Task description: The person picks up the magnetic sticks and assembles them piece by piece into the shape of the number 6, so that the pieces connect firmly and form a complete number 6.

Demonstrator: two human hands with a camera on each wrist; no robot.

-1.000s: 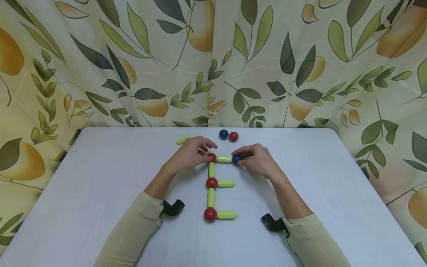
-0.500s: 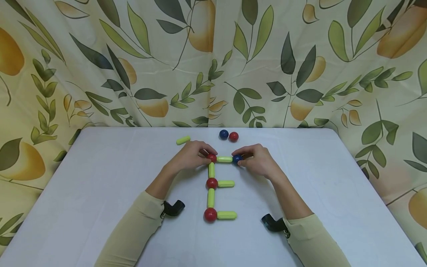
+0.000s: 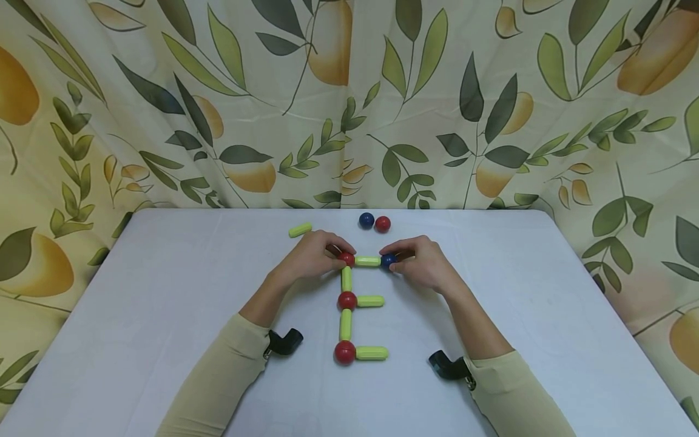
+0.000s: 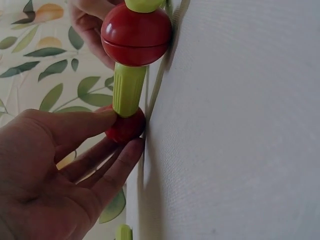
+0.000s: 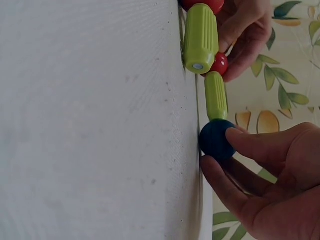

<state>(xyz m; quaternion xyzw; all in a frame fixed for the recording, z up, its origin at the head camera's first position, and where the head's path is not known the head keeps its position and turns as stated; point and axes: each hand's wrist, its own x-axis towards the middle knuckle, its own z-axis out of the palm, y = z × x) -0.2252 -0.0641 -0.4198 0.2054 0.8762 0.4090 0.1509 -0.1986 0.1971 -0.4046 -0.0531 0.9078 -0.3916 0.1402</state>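
My left hand (image 3: 317,254) pinches the far red ball (image 4: 126,127) between thumb and fingers. A green ribbed rod (image 3: 368,261) runs from that ball to a blue ball (image 5: 218,139), which my right hand (image 3: 422,262) grips by thumb and fingertips. From the far red ball, another rod (image 3: 346,279) leads toward me to a middle red ball (image 3: 347,300), then a further rod (image 3: 346,325) to the near red ball (image 3: 345,352). The middle and near balls each carry a green rod pointing right, the near one (image 3: 372,353) with a bare end.
A loose green rod (image 3: 300,229) lies behind my left hand. Close together near the back edge sit a second blue ball (image 3: 366,220) and another red ball (image 3: 383,224). The white table (image 3: 164,315) meets a patterned curtain (image 3: 415,121) at the back.
My left fingers have come down from above the far red ball and closed around it. The right hand keeps its hold on the blue ball without visible movement.
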